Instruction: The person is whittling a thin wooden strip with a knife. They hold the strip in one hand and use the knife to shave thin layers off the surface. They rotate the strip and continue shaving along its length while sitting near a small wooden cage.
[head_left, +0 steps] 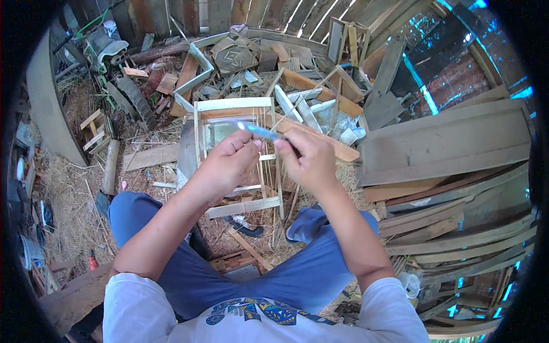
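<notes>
head view: right hand (311,157) closed round the dark handle end of a knife (260,132), fingers curled in, thumb up along it. blade points left, across the gap between both hands, held above the frame. left hand (229,163) just left and near of the blade, fingers bent in, thumb close to the index finger; cannot tell if anything is pinched there. knife is mid-scene, over the far half of a pale wooden frame (244,207) with slats across and thin strands (262,174) running down it. frame sits between the person's spread knees, blue trousers (171,231) either side. straw (71,194) covers the floor on the left. far: heap of scrap wood (234,60) in front of a plank wall (220,14). far left: tire (137,102), with a log (111,166) on its near side. right: wide brown board (446,143) above stacked planks (452,228). near left: small red bottle (92,262).
</notes>
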Motion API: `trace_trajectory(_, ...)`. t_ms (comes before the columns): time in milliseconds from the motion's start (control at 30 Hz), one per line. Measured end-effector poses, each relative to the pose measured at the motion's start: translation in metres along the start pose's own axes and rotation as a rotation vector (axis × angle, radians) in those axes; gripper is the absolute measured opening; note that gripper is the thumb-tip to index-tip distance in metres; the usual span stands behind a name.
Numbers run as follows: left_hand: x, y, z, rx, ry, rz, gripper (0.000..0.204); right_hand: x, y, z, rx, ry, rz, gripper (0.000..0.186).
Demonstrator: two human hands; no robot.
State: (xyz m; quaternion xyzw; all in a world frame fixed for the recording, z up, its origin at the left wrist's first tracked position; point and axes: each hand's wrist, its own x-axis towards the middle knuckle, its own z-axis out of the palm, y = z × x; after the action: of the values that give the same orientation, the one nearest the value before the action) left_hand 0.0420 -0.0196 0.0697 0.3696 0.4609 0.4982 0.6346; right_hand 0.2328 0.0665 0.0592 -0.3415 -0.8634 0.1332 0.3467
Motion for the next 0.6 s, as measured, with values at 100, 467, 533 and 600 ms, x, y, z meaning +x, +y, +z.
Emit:
trace_trajectory(100,0.000,-0.002,-0.004,-0.028,-0.013,0.058,0.017,0.006,0.001,0.006,0.032,0.007,-0.060,0.025)
trace_trajectory(467,-0.001,-0.007,-0.005,-0.011,0.086,0.053,0.015,0.013,0.002,0.019,0.034,0.021,-0.023,0.031)
trace_trajectory(533,0.002,-0.012,-0.012,0.058,0.072,0.026,0.016,0.011,-0.001,0.016,0.024,-0.004,-0.059,0.031)
trace_trajectory(600,0.005,-0.012,-0.005,0.036,0.114,0.026,0.016,0.008,0.005,0.015,-0.012,-0.039,-0.086,0.033)
